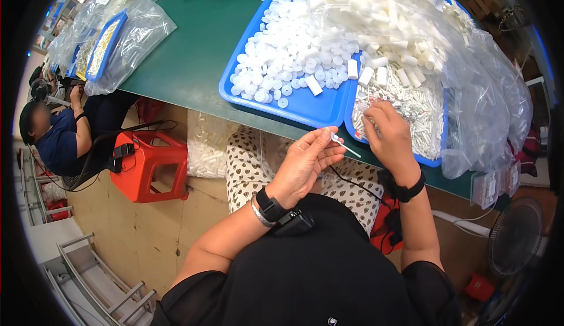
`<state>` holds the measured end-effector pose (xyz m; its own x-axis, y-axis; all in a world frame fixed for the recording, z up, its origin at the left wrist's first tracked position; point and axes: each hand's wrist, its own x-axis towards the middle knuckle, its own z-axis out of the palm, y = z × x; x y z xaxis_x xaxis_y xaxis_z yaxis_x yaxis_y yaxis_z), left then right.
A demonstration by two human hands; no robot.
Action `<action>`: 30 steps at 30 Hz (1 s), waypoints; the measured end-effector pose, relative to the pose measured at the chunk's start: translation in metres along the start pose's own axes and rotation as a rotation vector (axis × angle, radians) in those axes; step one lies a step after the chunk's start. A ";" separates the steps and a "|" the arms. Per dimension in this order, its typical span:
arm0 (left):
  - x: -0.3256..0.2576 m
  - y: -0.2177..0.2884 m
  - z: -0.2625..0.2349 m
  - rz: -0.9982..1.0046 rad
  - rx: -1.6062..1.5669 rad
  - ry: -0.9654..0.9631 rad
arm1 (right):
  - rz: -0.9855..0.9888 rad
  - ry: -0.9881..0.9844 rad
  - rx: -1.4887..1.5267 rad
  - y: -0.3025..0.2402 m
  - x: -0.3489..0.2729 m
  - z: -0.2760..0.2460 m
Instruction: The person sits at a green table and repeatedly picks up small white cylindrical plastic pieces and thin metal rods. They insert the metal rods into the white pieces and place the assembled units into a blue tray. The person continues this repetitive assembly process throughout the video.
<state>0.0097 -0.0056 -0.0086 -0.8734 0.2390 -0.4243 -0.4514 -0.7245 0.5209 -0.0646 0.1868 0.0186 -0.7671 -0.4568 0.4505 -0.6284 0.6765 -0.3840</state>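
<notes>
Left hand (305, 161) is pinched shut on a thin clear little tube (343, 145), held just off the near edge of the green table (194, 55). Right hand (388, 135) is curled into the small white parts in the right blue tray (437, 149), though what it grips is hidden. White caps (288, 49) fill the left tray (305, 107).

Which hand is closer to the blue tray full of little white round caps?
Left. The left hand, pinching a thin white stick, is just below the cap tray. The right hand sits over the neighbouring tray of tubes.
</notes>
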 end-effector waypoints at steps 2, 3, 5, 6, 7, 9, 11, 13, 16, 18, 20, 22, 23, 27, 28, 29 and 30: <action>0.000 0.003 0.000 0.043 -0.005 -0.016 | 0.102 -0.002 0.178 -0.007 -0.011 -0.005; 0.001 0.004 0.000 0.065 -0.015 -0.012 | 0.112 -0.020 0.203 -0.011 -0.016 -0.007; 0.004 0.007 0.001 0.107 -0.037 -0.004 | 0.132 -0.055 0.253 -0.019 -0.023 -0.011; 0.004 0.008 0.002 0.117 -0.043 0.008 | 0.128 -0.023 0.255 -0.023 -0.025 -0.011; 0.005 0.008 0.003 0.119 -0.048 0.011 | 0.144 -0.028 0.250 -0.024 -0.026 -0.012; 0.006 0.007 0.005 0.124 -0.059 0.020 | 0.173 -0.040 0.244 -0.027 -0.028 -0.015; 0.006 0.006 0.005 0.132 -0.062 0.021 | 0.127 -0.030 0.227 -0.028 -0.026 -0.015; 0.006 0.006 0.004 0.135 -0.061 0.023 | 0.100 -0.017 0.221 -0.029 -0.026 -0.015; 0.006 0.006 0.002 0.137 -0.050 0.031 | 0.089 0.002 0.229 -0.029 -0.027 -0.012; 0.007 0.005 0.000 0.147 -0.039 0.036 | 0.084 0.007 0.227 -0.029 -0.027 -0.011; 0.006 0.005 0.000 0.157 -0.038 0.040 | 0.067 0.014 0.220 -0.029 -0.027 -0.009; 0.006 0.005 -0.001 0.162 -0.042 0.048 | 0.059 0.018 0.215 -0.029 -0.025 -0.008; 0.005 0.006 -0.001 0.163 -0.045 0.053 | 0.059 0.018 0.215 -0.031 -0.025 -0.008; 0.004 0.008 -0.001 0.165 -0.053 0.064 | 0.087 0.035 0.223 -0.032 -0.025 -0.005; 0.003 0.008 -0.002 0.167 -0.051 0.063 | 0.077 0.031 0.221 -0.032 -0.024 -0.005; 0.004 0.008 -0.003 0.168 -0.048 0.062 | 0.067 0.027 0.220 -0.033 -0.023 -0.005; 0.004 0.007 -0.004 0.169 -0.046 0.060 | 0.057 0.024 0.219 -0.034 -0.023 -0.005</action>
<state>0.0041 -0.0124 -0.0095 -0.9231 0.0731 -0.3775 -0.2887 -0.7802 0.5549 -0.0253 0.1775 0.0254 -0.8005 -0.4060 0.4408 -0.5992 0.5582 -0.5740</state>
